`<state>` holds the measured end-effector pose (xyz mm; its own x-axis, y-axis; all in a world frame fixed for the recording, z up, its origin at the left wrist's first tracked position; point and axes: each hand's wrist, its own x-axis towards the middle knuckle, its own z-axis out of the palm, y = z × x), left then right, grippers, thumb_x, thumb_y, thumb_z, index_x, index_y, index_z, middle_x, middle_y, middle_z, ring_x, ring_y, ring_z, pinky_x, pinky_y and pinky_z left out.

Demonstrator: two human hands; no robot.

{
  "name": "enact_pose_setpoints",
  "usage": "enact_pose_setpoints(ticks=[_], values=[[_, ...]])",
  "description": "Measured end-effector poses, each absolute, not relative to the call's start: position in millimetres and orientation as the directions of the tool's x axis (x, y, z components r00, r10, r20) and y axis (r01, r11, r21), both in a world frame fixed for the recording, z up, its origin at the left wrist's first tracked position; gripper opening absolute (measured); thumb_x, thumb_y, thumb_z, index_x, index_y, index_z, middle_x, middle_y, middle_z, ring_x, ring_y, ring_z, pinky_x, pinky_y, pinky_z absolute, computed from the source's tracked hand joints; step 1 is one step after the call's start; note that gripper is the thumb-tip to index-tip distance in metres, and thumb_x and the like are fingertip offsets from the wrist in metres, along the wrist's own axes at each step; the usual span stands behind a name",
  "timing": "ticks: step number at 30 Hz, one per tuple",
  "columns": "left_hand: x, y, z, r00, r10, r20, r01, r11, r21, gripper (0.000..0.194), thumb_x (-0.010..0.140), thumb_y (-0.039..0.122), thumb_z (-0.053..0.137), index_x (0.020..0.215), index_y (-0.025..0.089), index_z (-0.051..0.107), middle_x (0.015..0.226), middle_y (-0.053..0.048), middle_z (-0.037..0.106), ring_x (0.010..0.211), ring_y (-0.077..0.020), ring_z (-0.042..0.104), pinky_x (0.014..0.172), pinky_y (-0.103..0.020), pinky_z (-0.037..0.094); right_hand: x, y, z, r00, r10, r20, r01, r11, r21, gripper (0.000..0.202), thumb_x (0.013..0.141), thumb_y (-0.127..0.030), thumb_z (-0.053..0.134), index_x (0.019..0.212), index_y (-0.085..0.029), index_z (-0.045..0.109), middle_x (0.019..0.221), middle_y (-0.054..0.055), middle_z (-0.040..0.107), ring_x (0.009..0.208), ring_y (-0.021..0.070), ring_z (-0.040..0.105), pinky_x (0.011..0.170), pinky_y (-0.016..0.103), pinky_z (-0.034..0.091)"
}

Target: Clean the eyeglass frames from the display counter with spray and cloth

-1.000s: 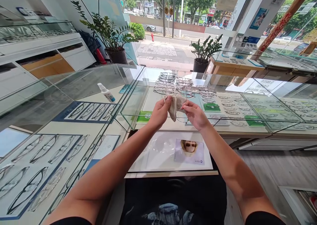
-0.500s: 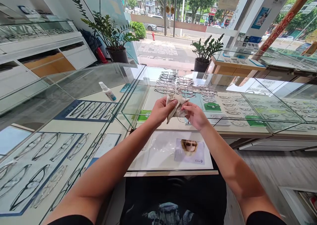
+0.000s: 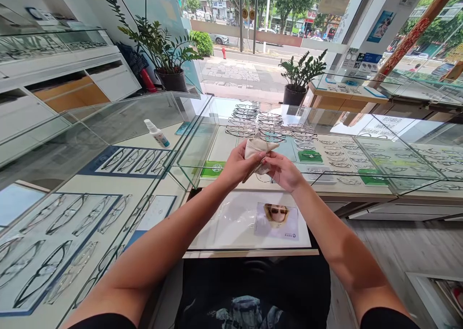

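A crumpled beige cloth point(image 3: 257, 148) is gripped by my left hand point(image 3: 239, 164), whose thumb lies across it. My right hand point(image 3: 284, 170) is closed on a thin-rimmed pair of glasses point(image 3: 265, 177), mostly hidden by the cloth and fingers. The two hands are close together above the front edge of the glass counter. Behind them, several rows of glasses point(image 3: 271, 120) rest on the counter.
A white spray bottle point(image 3: 157, 133) stands on the left counter. Near it lie a dark blue tray point(image 3: 94, 162) and a larger tray point(image 3: 60, 232) of glasses. A printed portrait card point(image 3: 277, 220) lies below my hands.
The cloth has bunched up and shifted over the glasses, covering more of them. My left hand has turned slightly and moved closer to my right hand.
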<state>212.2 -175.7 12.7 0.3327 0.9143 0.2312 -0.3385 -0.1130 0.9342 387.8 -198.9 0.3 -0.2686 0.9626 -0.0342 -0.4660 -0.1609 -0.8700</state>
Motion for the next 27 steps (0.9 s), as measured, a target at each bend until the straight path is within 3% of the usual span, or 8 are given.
enact_pose_setpoints(ticks=[7,19,23,27], values=[[208.2,-173.3,13.2,0.346,0.909,0.232,-0.31,-0.123,0.943,0.056,0.068,0.051,0.105,0.097,0.016,0.072,0.08,-0.002,0.075,0.07,-0.016,0.067,0.067,-0.027,0.055,386.9,-197.2,-2.4,-0.282,0.959,-0.029,-0.427,-0.152,-0.891,0.033,0.068,-0.035,0.1,0.092,-0.022,0.082,0.087,0.002,0.078,0.085,0.0182,0.069,0.085,0.034,0.055],[212.5,-179.7,14.7,0.275,0.931,0.239,-0.303,-0.152,0.941,0.063,0.079,0.075,0.092,0.078,0.022,0.058,0.053,0.004,0.058,0.042,-0.0133,0.053,0.042,-0.028,0.046,377.8,-205.5,-2.3,-0.34,0.94,-0.018,-0.305,-0.129,-0.943,0.037,0.069,-0.043,0.102,0.088,-0.02,0.081,0.088,0.004,0.08,0.085,0.0189,0.069,0.081,0.035,0.05],[206.6,-173.1,19.7,0.369,0.891,0.264,-0.286,-0.161,0.945,0.069,0.085,0.084,0.081,0.074,0.019,0.062,0.055,-0.001,0.062,0.046,-0.0146,0.058,0.046,-0.028,0.049,378.7,-204.0,-1.6,-0.304,0.952,-0.027,-0.326,-0.131,-0.936,0.037,0.067,-0.043,0.102,0.087,-0.02,0.081,0.087,0.003,0.079,0.084,0.018,0.068,0.08,0.033,0.051],[197.4,-162.1,22.0,0.434,0.856,0.281,-0.296,-0.159,0.942,0.066,0.084,0.08,0.085,0.079,0.016,0.071,0.07,-0.004,0.071,0.061,-0.015,0.064,0.059,-0.027,0.054,382.6,-201.1,0.6,-0.265,0.964,-0.004,-0.377,-0.108,-0.92,0.029,0.069,-0.038,0.099,0.082,-0.022,0.079,0.085,0.003,0.076,0.084,0.0186,0.066,0.083,0.034,0.055]])
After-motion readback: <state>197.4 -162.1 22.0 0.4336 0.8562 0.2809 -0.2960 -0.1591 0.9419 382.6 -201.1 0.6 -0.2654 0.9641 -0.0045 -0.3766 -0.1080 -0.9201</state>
